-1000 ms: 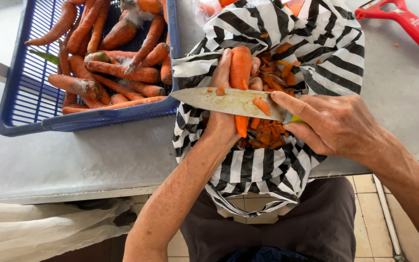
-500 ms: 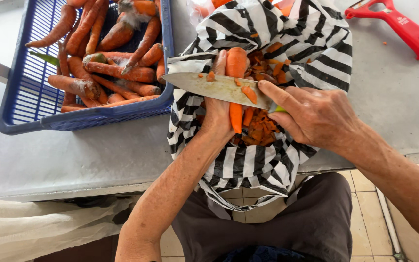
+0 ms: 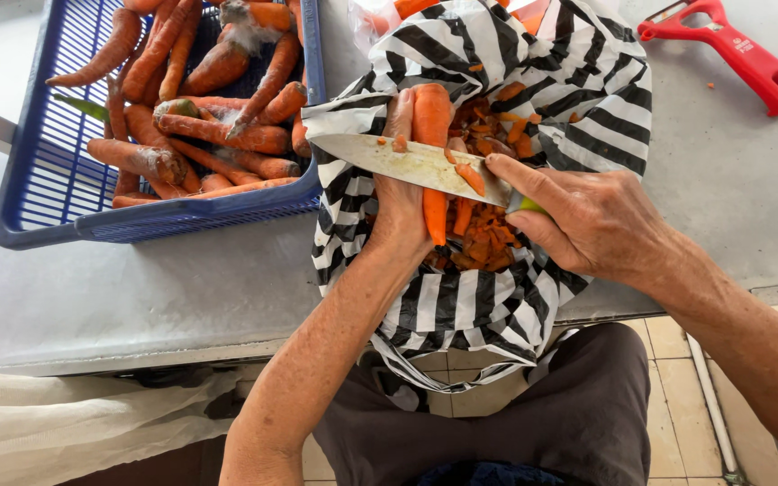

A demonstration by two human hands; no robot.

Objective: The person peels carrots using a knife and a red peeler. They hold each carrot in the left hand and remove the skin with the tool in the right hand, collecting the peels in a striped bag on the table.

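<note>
Currently, visible state:
Left hand (image 3: 398, 211): fingers closed around a carrot (image 3: 431, 153), held over the open bag; palm hidden beneath the carrot.
Right hand (image 3: 587, 220): fingers closed on a knife (image 3: 416, 164); handle almost fully covered, only a green sliver showing.
Knife: blade lies across the carrot, touching it; peel scraps stuck on it.
Striped bag (image 3: 461, 306): hangs over the table's near edge, holds orange peelings (image 3: 483, 238); bottom not visible.
Blue crate (image 3: 42, 193): far left of the table (image 3: 173, 297), unpeeled carrots inside; top cut off.
Red peeler (image 3: 736, 54): far right corner, partly cut off.
</note>
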